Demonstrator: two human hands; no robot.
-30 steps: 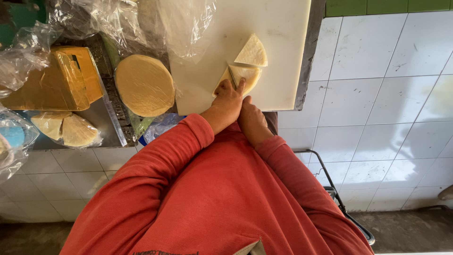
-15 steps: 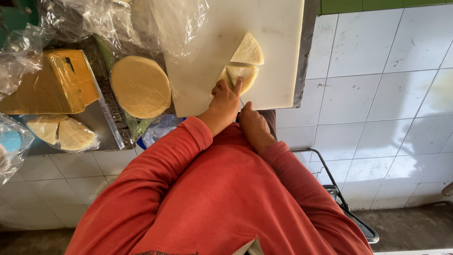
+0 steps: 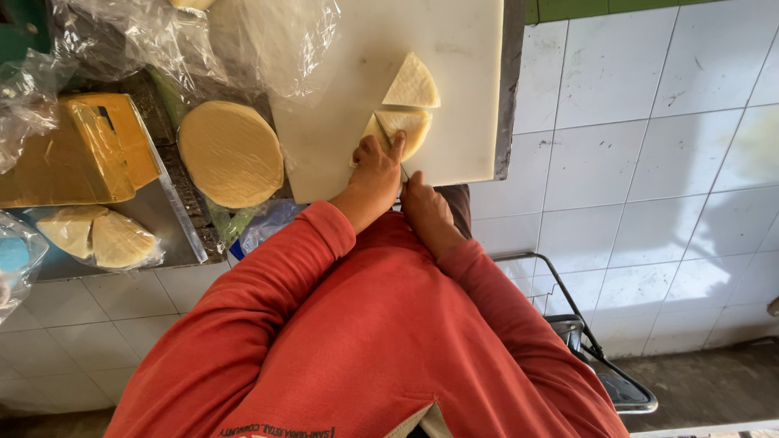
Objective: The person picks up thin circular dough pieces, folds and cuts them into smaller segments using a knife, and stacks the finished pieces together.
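Head view, looking straight down past red sleeves [image 3: 341, 341] to a white cutting board [image 3: 454, 32].

Left hand [image 3: 375, 174]: lies on a pale yellow cheese wedge [image 3: 410, 130] near the board's near edge, index finger stretched forward along the top of it, pressing it flat. Fingers rest on the wedge rather than wrap it.

Right hand [image 3: 423, 207]: fist closed around what looks like a knife handle; only a thin sliver of blade [image 3: 403, 172] shows between the two hands, running toward the wedge. The handle itself is hidden in the fist.

A second cheese wedge [image 3: 412, 83] lies just beyond the first, touching or nearly touching it, pointing away from the person.

Handling, as a judgement: the cheese looks semi-firm, holding clean cut edges and sharp corners, so it should lift in one piece, but the thin tip could crumble. Likely a bit greasy. Best held by the thick rind side, or pinned flat from above as now.

Around: a whole round cheese [image 3: 231, 152] left of the board, clear plastic wrap [image 3: 268, 49] bunched above it, wrapped wedges [image 3: 97, 239] on a metal tray [image 3: 170, 211], an orange-yellow block [image 3: 89, 150], a white tiled wall [image 3: 649, 146].
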